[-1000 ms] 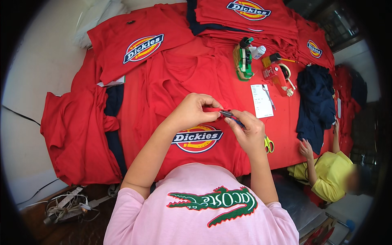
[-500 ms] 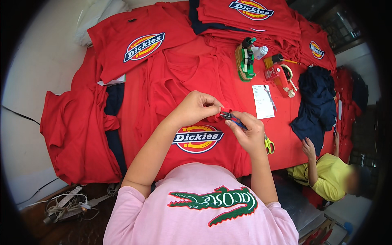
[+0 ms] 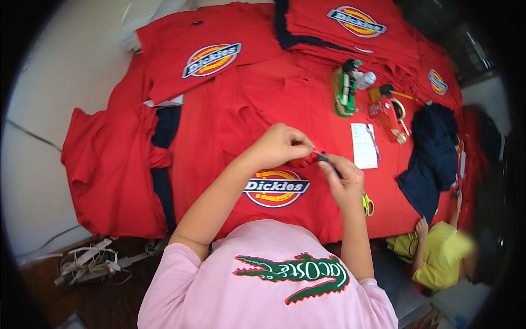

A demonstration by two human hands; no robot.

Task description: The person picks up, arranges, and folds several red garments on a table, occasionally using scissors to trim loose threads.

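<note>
A red shirt (image 3: pixel 257 118) with a round yellow, white and navy print lies spread on the table in front of me. My left hand (image 3: pixel 280 146) pinches a small fold of its red cloth between thumb and fingertips, just above the print. Close against that fold, my right hand (image 3: pixel 346 180) is closed around small thread snips (image 3: pixel 327 160) with dark blades and a bluish handle. The blades point left toward the pinched cloth. Whether they touch a thread is too small to make out.
More red shirts (image 3: pixel 219 33) are piled along the far side and left. Rightward lie yellow-green scissors (image 3: pixel 368 205), a paper slip (image 3: pixel 362 151), a green tape dispenser (image 3: pixel 345 93), a red dispenser (image 3: pixel 388 118) and navy cloth (image 3: pixel 433 151). A person in yellow (image 3: pixel 441 257) is at lower right.
My view has swung slightly, so the table's things sit farther right. Both hands remain together at the fold. The other person's hand has drawn back from the navy cloth toward the table's edge.
</note>
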